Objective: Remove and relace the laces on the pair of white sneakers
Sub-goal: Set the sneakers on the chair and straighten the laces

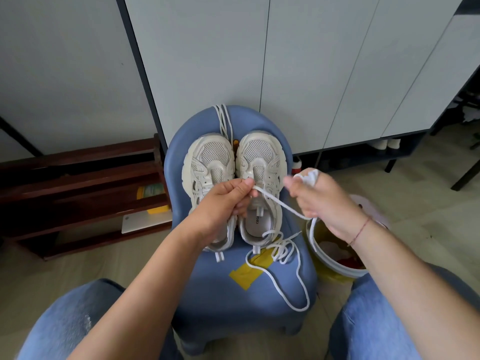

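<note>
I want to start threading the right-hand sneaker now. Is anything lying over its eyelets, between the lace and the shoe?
Partly. The left hand pinches the lace right above the right-hand sneaker, covering part of its eyelet area. The eyelets farther toward the toe look bare. The right hand holds the lace off to the side.

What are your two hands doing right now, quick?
Left hand: closed, fingers pinching the white lace.
Right hand: closed, the same lace wound around its fingers.
</note>
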Action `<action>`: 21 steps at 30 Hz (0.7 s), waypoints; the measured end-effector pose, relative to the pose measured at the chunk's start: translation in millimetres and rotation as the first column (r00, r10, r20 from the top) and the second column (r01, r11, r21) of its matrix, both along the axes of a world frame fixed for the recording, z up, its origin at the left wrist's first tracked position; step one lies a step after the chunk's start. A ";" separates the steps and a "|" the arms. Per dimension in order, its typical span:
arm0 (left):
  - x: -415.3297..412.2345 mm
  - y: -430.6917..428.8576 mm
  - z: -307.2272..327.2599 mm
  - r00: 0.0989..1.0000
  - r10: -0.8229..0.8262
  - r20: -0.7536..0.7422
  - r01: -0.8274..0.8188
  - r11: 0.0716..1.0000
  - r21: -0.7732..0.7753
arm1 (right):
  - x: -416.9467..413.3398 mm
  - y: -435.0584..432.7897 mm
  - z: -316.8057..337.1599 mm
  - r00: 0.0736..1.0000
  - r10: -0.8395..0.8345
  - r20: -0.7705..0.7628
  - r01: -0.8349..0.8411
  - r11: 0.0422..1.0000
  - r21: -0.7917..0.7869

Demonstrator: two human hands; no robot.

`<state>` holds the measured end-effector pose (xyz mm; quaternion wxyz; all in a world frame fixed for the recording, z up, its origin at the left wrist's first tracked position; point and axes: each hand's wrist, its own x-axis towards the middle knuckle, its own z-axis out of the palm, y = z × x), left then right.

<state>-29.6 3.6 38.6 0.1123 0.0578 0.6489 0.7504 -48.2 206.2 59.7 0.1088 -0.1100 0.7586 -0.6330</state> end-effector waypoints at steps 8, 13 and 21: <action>-0.9 -6.4 0.1 1.000 -0.002 -0.021 0.003 0.999 0.037 | 4.1 -5.6 -3.2 0.997 0.079 -0.005 -0.079 0.997 -0.002; 0.7 0.3 -4.1 0.997 -0.054 -0.047 0.053 0.999 -0.007 | -2.5 0.2 4.6 0.955 0.051 0.294 0.159 0.749 -0.644; 9.6 24.9 -20.9 0.985 -0.174 0.004 0.174 0.981 -0.090 | 6.6 -1.2 -6.5 0.853 0.026 0.522 0.365 0.686 -0.630</action>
